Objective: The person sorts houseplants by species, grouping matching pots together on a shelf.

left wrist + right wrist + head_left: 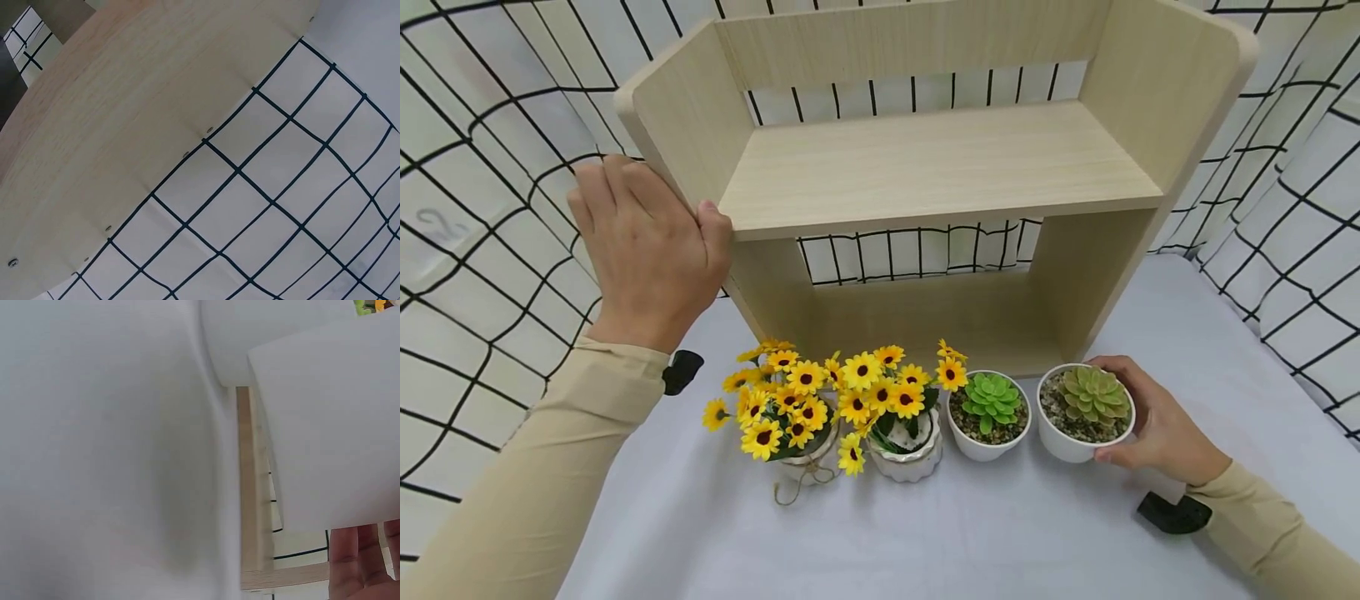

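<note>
A faint mark point(439, 225), possibly a 2, on the white backing point(445, 379)

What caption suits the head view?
Left hand grips a pale shelf; right hand holds the rightmost potted plant of four.

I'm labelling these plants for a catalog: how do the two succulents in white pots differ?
Color: the left succulent is bright green, while the right succulent is a duller, yellowish green.
Handling: the right succulent's pot is gripped by the right hand, while neither of the hands touches the left succulent's pot.
Shared: both have rosettes of leaves, round white pots and a pebbly filling.
</note>
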The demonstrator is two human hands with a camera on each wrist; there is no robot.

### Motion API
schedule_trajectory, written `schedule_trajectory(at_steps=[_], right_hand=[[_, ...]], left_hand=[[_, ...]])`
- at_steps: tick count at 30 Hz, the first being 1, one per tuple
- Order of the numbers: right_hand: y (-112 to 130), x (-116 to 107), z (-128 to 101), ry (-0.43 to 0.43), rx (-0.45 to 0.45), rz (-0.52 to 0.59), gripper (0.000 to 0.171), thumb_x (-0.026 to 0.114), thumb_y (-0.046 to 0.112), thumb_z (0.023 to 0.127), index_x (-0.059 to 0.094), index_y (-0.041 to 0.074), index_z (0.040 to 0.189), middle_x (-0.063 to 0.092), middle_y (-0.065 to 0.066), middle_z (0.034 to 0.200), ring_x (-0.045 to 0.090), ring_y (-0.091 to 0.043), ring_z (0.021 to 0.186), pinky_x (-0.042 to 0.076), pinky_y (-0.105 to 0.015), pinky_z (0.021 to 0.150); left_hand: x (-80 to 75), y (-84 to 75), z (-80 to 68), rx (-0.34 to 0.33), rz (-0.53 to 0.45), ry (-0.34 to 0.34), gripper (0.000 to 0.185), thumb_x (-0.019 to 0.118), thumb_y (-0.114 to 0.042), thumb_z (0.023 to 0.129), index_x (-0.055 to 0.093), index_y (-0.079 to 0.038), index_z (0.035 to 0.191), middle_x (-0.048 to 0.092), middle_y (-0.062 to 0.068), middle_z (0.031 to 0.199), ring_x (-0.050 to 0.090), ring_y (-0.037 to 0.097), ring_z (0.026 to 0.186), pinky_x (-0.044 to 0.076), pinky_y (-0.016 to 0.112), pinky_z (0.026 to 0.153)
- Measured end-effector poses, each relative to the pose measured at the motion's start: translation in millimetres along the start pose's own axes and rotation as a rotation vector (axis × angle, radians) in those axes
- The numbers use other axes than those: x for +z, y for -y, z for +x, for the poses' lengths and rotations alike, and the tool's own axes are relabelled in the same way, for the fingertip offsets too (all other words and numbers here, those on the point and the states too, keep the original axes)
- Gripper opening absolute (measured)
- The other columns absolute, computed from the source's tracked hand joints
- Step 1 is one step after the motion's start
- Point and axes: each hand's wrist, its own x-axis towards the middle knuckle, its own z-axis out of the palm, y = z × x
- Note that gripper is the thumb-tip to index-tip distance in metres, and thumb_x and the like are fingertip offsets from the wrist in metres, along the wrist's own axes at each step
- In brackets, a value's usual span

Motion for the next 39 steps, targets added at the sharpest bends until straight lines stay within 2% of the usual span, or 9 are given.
schedule_trajectory(at_steps=[8, 13, 18, 26, 29, 34, 39], right_hand=[[20.6, -7.7, 10.0, -0.043, 0.007, -0.072, 0.099, 0.083, -0.020, 0.055, 0.043, 0.003, 0.144, 0.055, 0.007, 0.134, 0.056, -0.001, 0.118, 0.047, -0.008, 0.097], [32.1, -10.0, 17.2, -0.100, -0.013, -0.061, 0.100, 0.081, -0.024, 0.055, 0.045, 0.005, 0.144, 0.056, 0.006, 0.132, 0.055, -0.004, 0.117, 0.047, -0.008, 0.097], [43.6, -8.1, 24.6, -0.144, -0.005, -0.046, 0.098, 0.079, -0.026, 0.060, 0.044, 0.010, 0.144, 0.053, 0.005, 0.134, 0.054, -0.005, 0.118, 0.052, -0.009, 0.092], [67.1, 0.5, 37.9, -0.248, 0.072, -0.187, 0.095, 0.083, -0.020, 0.064, 0.044, 0.016, 0.144, 0.051, 0.009, 0.136, 0.055, -0.002, 0.118, 0.048, -0.005, 0.093], [78.5, 3.7, 42.7, -0.290, 0.099, -0.201, 0.093, 0.084, -0.017, 0.066, 0.045, 0.016, 0.144, 0.052, 0.008, 0.136, 0.057, -0.003, 0.117, 0.049, -0.006, 0.091], [99.0, 7.7, 50.4, -0.333, 0.086, -0.147, 0.091, 0.082, -0.019, 0.068, 0.047, 0.015, 0.145, 0.053, 0.004, 0.135, 0.059, -0.005, 0.115, 0.050, -0.008, 0.090], [119.5, 11.9, 58.2, -0.336, 0.045, -0.069, 0.090, 0.081, -0.021, 0.067, 0.047, 0.012, 0.143, 0.053, 0.001, 0.137, 0.058, -0.008, 0.119, 0.049, -0.008, 0.094]], left_hand=[[-0.3, -2.7, 0.1, -0.005, -0.013, 0.033, 0.055, 0.026, -0.036, 0.098, 0.039, 0.013, 0.120, 0.042, 0.035, 0.115, 0.031, 0.049, 0.110, 0.019, 0.056, 0.093], [-0.2, -3.4, 0.7, 0.008, -0.023, 0.036, 0.055, 0.026, -0.034, 0.098, 0.039, 0.014, 0.122, 0.041, 0.035, 0.115, 0.031, 0.048, 0.107, 0.020, 0.055, 0.091], [-0.1, -3.4, 0.0, 0.004, -0.012, 0.039, 0.056, 0.026, -0.035, 0.098, 0.038, 0.014, 0.123, 0.041, 0.035, 0.115, 0.031, 0.049, 0.107, 0.021, 0.056, 0.091], [-0.2, -2.5, -1.5, -0.007, -0.021, 0.033, 0.056, 0.026, -0.035, 0.098, 0.038, 0.014, 0.122, 0.041, 0.035, 0.114, 0.031, 0.049, 0.106, 0.020, 0.056, 0.091], [0.7, -2.9, -1.7, -0.007, -0.024, 0.022, 0.055, 0.026, -0.035, 0.098, 0.039, 0.014, 0.121, 0.041, 0.035, 0.113, 0.031, 0.048, 0.106, 0.020, 0.056, 0.090], [1.3, -3.2, -1.6, -0.005, -0.023, 0.018, 0.054, 0.026, -0.034, 0.097, 0.039, 0.014, 0.120, 0.041, 0.035, 0.112, 0.031, 0.048, 0.105, 0.019, 0.056, 0.090], [1.8, -3.1, -1.4, -0.004, -0.030, 0.010, 0.053, 0.026, -0.034, 0.097, 0.039, 0.013, 0.117, 0.041, 0.034, 0.111, 0.030, 0.047, 0.104, 0.018, 0.055, 0.090]])
